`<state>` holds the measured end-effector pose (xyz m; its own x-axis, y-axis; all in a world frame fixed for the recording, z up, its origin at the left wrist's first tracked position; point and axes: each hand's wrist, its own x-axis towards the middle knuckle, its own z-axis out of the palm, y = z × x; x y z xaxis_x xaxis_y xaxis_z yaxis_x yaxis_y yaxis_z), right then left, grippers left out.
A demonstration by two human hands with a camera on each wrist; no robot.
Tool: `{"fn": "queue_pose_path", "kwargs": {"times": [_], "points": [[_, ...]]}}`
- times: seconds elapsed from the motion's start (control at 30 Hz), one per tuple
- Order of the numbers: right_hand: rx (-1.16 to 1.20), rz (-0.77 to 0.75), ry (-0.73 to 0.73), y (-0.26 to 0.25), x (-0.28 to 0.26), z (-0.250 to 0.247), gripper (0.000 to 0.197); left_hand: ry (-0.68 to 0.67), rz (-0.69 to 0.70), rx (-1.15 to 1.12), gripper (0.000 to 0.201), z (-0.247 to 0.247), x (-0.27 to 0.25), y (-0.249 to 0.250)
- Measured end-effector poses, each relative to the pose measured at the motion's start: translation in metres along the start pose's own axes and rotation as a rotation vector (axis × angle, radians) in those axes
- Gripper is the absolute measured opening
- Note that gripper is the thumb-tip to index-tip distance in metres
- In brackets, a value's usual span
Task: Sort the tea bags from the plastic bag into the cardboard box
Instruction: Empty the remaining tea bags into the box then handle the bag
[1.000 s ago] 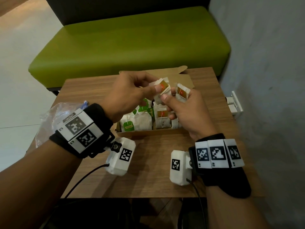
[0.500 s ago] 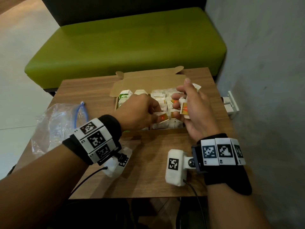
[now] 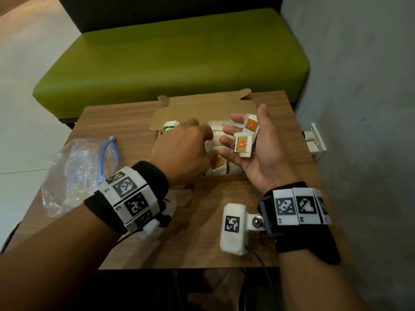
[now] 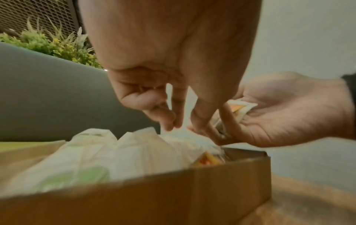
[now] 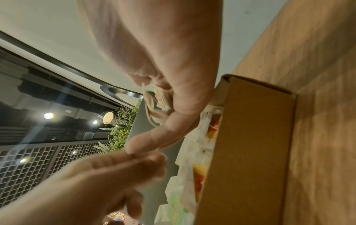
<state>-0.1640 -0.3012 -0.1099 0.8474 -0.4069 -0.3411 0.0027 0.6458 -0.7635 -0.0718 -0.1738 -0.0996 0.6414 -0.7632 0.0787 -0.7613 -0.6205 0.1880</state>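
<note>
An open cardboard box [image 3: 202,108] stands mid-table, packed with white tea bags, green-tagged [image 3: 169,127] at its left and orange-tagged [image 3: 219,163] at its right. My left hand [image 3: 207,140] hangs over the box with its fingers pointing down. In the blurred left wrist view its thumb and fingertips [image 4: 169,124] pinch the top of a white tea bag [image 4: 179,134] among the packed ones. My right hand [image 3: 242,131] lies palm up over the box's right end. Two orange-tagged tea bags [image 3: 243,143] rest on its relaxed fingers. The crumpled plastic bag [image 3: 78,171] lies to the left.
The small wooden table [image 3: 190,232] ends close behind the box, where a green bench [image 3: 168,59] begins. A grey wall [image 3: 359,108] runs along the right side, with a white fitting [image 3: 314,142] on it near the table's edge.
My left hand took one orange-tagged tea bag from the right hand and lowered it into the box. My right hand turned palm up and its fingers spread.
</note>
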Motion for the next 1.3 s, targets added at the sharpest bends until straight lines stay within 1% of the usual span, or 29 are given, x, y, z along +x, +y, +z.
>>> {"fn": "queue_pose_path", "kwargs": {"times": [0.07, 0.1, 0.17, 0.27, 0.33, 0.47, 0.53, 0.6, 0.67, 0.7, 0.73, 0.77, 0.83, 0.87, 0.9, 1.0, 1.07, 1.13, 1.2, 1.3], "points": [[0.006, -0.002, -0.012, 0.001, 0.001, 0.001, 0.067, 0.133, 0.034, -0.136, 0.024, -0.009, 0.002, 0.003], [0.006, -0.003, -0.022, 0.002, 0.001, 0.001, 0.068, 0.158, 0.05, -0.233, 0.022, -0.014, 0.004, 0.006], [0.022, 0.005, -0.043, 0.004, 0.001, 0.003, 0.07, 0.117, 0.092, -0.347, 0.025, -0.021, 0.008, 0.011], [0.076, 0.035, -0.031, 0.004, 0.002, 0.005, 0.068, -0.034, 0.206, -0.332, 0.033, -0.023, 0.014, 0.013], [0.106, 0.05, -0.044, 0.004, 0.002, 0.006, 0.066, -0.091, 0.273, -0.336, 0.031, -0.02, 0.015, 0.013], [0.151, 0.079, -0.069, 0.006, 0.002, 0.003, 0.067, -0.077, 0.265, -0.363, 0.021, -0.021, 0.016, 0.015], [0.192, 0.093, -0.081, 0.005, 0.003, 0.001, 0.063, -0.062, 0.287, -0.375, 0.016, -0.023, 0.015, 0.015], [0.235, 0.093, -0.06, 0.004, 0.004, 0.0, 0.059, -0.043, 0.29, -0.374, 0.015, -0.024, 0.014, 0.013], [0.26, 0.087, -0.038, 0.004, 0.005, -0.002, 0.052, -0.02, 0.255, -0.396, 0.016, -0.025, 0.012, 0.012], [0.275, 0.086, -0.03, 0.004, 0.005, -0.003, 0.049, -0.009, 0.222, -0.457, 0.016, -0.025, 0.012, 0.011], [0.293, 0.088, -0.026, 0.004, 0.005, -0.004, 0.049, -0.006, 0.172, -0.567, 0.017, -0.024, 0.011, 0.01], [0.312, 0.092, -0.021, 0.004, 0.005, -0.005, 0.051, -0.005, 0.111, -0.704, 0.019, -0.025, 0.01, 0.01], [0.329, 0.097, -0.016, 0.005, 0.005, -0.007, 0.062, 0.029, -0.01, -0.933, 0.027, -0.027, 0.01, 0.009], [0.319, 0.096, -0.014, 0.005, 0.005, -0.007, 0.065, 0.05, -0.067, -1.006, 0.03, -0.028, 0.011, 0.009], [0.289, 0.092, -0.018, 0.004, 0.004, -0.007, 0.065, 0.071, -0.117, -1.052, 0.032, -0.029, 0.013, 0.009], [0.073, 0.037, -0.045, 0.002, 0.0, -0.001, 0.037, 0.091, -0.214, -1.157, 0.022, -0.031, 0.015, 0.007], [-0.039, -0.029, -0.061, 0.005, -0.002, 0.003, 0.022, 0.091, -0.24, -1.197, 0.018, -0.031, 0.016, 0.007], [-0.089, -0.09, -0.043, 0.008, 0.0, 0.005, 0.013, 0.091, -0.243, -1.186, 0.017, -0.03, 0.016, 0.007], [-0.131, -0.145, -0.011, 0.009, 0.001, 0.005, 0.01, 0.084, -0.243, -1.147, 0.012, -0.03, 0.016, 0.006], [-0.26, -0.244, 0.011, 0.007, 0.002, 0.001, 0.008, 0.077, -0.213, -0.993, 0.001, -0.031, 0.015, 0.002]]}}
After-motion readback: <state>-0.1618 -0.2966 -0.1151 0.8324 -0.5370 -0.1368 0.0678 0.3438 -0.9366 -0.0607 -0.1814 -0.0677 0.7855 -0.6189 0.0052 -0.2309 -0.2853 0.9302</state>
